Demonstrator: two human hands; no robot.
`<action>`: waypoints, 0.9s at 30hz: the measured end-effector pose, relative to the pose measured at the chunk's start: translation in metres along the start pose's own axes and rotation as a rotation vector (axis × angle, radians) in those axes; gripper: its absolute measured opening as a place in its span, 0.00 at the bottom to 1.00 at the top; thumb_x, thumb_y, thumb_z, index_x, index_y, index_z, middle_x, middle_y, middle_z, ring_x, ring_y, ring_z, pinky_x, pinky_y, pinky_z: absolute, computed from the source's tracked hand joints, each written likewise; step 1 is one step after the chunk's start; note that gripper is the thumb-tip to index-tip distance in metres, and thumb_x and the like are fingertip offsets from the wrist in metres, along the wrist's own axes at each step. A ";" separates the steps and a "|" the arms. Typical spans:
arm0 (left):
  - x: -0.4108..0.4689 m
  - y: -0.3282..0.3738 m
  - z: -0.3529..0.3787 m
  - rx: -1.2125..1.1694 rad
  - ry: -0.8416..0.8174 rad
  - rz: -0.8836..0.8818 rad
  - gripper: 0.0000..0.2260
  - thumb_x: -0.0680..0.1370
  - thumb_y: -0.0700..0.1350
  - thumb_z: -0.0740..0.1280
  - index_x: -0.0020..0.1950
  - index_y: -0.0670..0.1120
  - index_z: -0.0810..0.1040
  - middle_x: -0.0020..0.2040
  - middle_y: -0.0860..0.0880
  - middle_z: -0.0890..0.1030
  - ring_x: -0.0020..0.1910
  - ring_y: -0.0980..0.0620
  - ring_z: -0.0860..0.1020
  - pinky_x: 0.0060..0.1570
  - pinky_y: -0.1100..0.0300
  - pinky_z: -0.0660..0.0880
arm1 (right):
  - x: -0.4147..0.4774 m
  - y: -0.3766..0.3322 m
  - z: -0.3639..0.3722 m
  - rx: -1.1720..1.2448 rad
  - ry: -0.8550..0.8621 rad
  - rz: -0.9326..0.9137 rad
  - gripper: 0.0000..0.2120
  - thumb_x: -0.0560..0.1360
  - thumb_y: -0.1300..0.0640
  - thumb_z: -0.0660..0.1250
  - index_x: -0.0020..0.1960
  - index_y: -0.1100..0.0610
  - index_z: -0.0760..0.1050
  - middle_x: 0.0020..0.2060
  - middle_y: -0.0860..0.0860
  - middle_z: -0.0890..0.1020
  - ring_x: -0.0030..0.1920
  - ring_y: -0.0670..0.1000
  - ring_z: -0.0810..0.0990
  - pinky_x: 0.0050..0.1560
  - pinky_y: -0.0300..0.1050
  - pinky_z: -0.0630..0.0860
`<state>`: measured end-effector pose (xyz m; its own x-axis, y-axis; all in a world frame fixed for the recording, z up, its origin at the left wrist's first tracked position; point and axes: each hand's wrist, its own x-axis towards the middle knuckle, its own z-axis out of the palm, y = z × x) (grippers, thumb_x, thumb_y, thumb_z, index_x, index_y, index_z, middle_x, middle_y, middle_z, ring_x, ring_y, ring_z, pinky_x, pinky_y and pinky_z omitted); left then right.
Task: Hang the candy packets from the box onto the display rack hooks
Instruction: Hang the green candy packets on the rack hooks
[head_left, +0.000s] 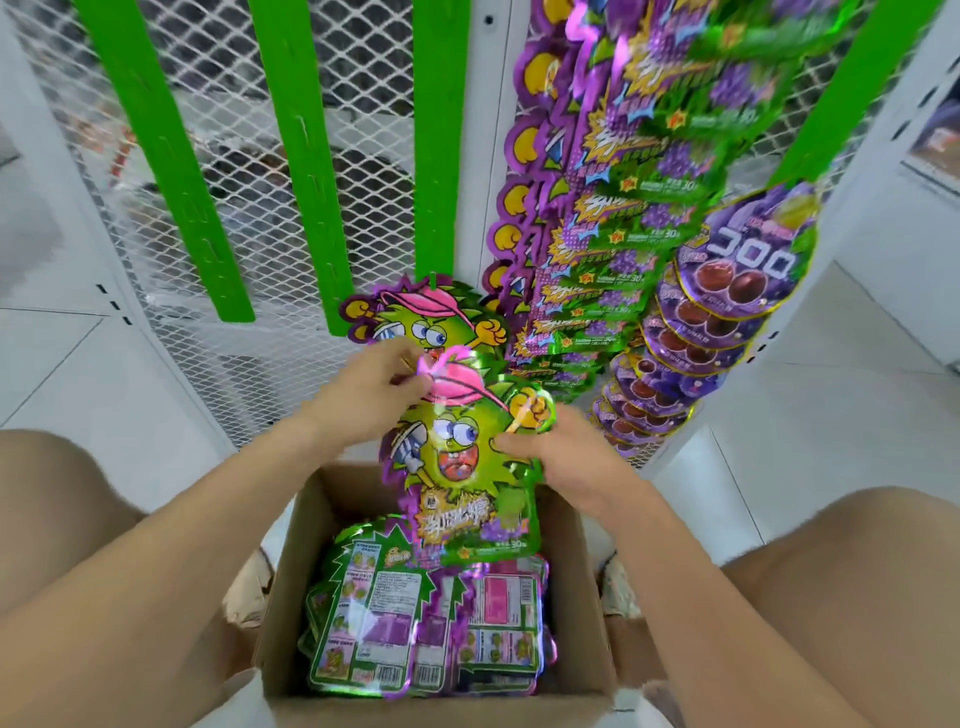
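Observation:
A green and purple candy packet with a cartoon face is held upright above the open cardboard box. My left hand pinches its top by the pink cap. My right hand grips its right edge. Just behind it, a matching packet hangs low on a green strip of the display rack. More packets lie face down in the box.
Three empty green strips run down the white wire mesh. To the right hang rows of matching candy packets and round purple grape packets. My bare knees flank the box on the white tiled floor.

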<state>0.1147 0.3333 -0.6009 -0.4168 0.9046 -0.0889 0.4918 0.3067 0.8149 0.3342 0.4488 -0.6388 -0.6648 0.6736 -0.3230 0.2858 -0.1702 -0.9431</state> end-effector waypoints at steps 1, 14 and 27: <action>0.000 0.003 -0.005 -0.103 0.005 0.016 0.02 0.85 0.43 0.68 0.55 0.46 0.79 0.43 0.44 0.78 0.43 0.48 0.74 0.45 0.55 0.69 | -0.004 -0.008 -0.001 0.034 -0.028 -0.005 0.17 0.70 0.65 0.78 0.58 0.63 0.83 0.53 0.60 0.87 0.54 0.60 0.86 0.56 0.56 0.83; 0.011 0.039 -0.026 -0.147 0.095 0.176 0.07 0.81 0.44 0.72 0.55 0.57 0.80 0.48 0.54 0.83 0.48 0.52 0.80 0.55 0.51 0.76 | 0.006 -0.100 -0.007 -0.798 0.129 -0.551 0.21 0.78 0.40 0.65 0.50 0.59 0.80 0.37 0.59 0.83 0.36 0.56 0.82 0.46 0.52 0.80; 0.054 0.075 -0.039 -0.342 0.310 0.081 0.15 0.75 0.39 0.64 0.60 0.49 0.79 0.51 0.53 0.82 0.50 0.52 0.79 0.51 0.55 0.74 | 0.051 -0.124 0.027 -0.817 0.500 -0.727 0.08 0.82 0.51 0.68 0.59 0.49 0.82 0.46 0.51 0.87 0.50 0.60 0.82 0.49 0.55 0.80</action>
<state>0.0993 0.3933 -0.5215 -0.6220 0.7744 0.1158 0.2737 0.0765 0.9588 0.2468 0.4848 -0.5406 -0.5626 0.6579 0.5006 0.4281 0.7499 -0.5044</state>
